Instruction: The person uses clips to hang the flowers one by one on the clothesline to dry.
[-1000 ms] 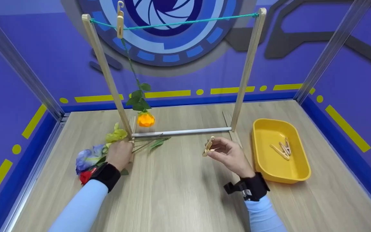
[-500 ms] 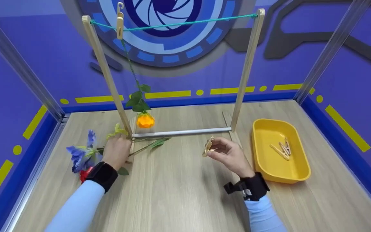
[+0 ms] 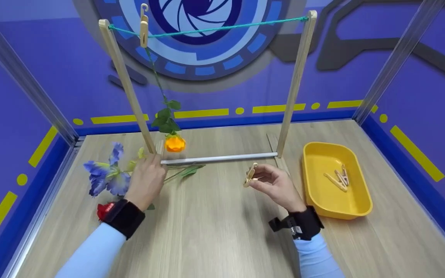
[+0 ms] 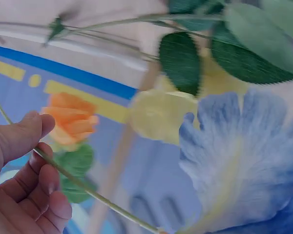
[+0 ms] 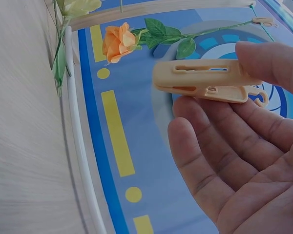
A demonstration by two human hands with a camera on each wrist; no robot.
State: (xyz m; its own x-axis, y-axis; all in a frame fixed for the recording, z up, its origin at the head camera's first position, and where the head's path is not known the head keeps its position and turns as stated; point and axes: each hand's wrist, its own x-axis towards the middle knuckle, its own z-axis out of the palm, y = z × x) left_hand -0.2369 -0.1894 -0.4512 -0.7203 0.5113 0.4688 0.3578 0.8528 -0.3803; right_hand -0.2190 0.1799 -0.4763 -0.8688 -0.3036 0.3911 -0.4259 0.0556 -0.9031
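Here's my left hand (image 3: 146, 182) pinching the blue flower (image 3: 106, 175) by its stem (image 4: 100, 197), thumb and forefinger together on it, the bloom just left of the left post (image 3: 129, 90)! And my right hand (image 3: 274, 185) clamps a tan clothespin (image 3: 250, 176), left of the yellow basin (image 3: 321, 164), while an orange rose (image 3: 175, 143) hangs head-down beneath the cord (image 3: 222, 28).

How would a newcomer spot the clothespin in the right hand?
Find the wooden frame with a green line across its top. Nearer the camera than its bottom bar, the right hand holds a tan clothespin. It alone is in a hand: another peg hangs an orange flower from the line; more pegs lie in the yellow tray.
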